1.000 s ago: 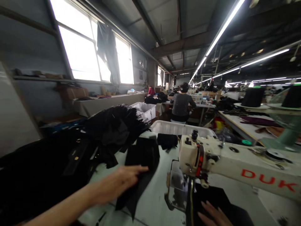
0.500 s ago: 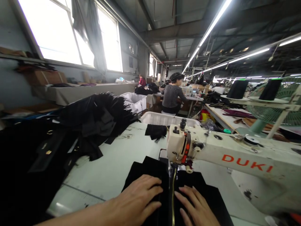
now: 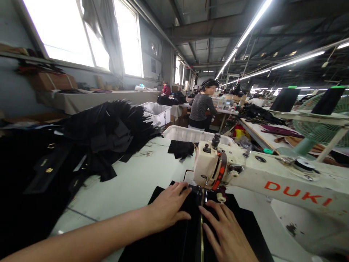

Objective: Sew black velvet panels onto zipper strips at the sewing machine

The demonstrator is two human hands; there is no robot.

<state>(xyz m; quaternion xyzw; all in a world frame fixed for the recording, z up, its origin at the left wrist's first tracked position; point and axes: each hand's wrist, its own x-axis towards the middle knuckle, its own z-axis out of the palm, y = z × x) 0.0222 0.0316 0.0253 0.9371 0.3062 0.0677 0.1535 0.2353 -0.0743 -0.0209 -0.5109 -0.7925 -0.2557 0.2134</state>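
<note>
A person is sitting at a pale worktop (image 3: 131,182), working a piece of black fabric (image 3: 174,243) at a cream sewing machine (image 3: 272,185) lettered DUKI in red. The fabric is lying flat at the near edge of the worktop, running up under the machine's head. It is looking matte and very dark, made of two panels meeting along a thin yellowish strip (image 3: 202,233) that is running straight towards the needle; I cannot tell what that strip is.

The left hand (image 3: 170,207) is lying open and flat on the left panel, fingers stretched towards the machine's foot, gripping nothing. The right hand (image 3: 226,233) is pressing palm down on the right panel, fingers spread, just beside the strip.

Towards the worktop's left edge a heap of black cut pieces (image 3: 109,134) is piling up. Near the far edge a small black scrap (image 3: 180,148) is lying alone, with a white bin (image 3: 191,135) standing just beyond it. Further off, another person (image 3: 201,107) is sitting at a separate table.
</note>
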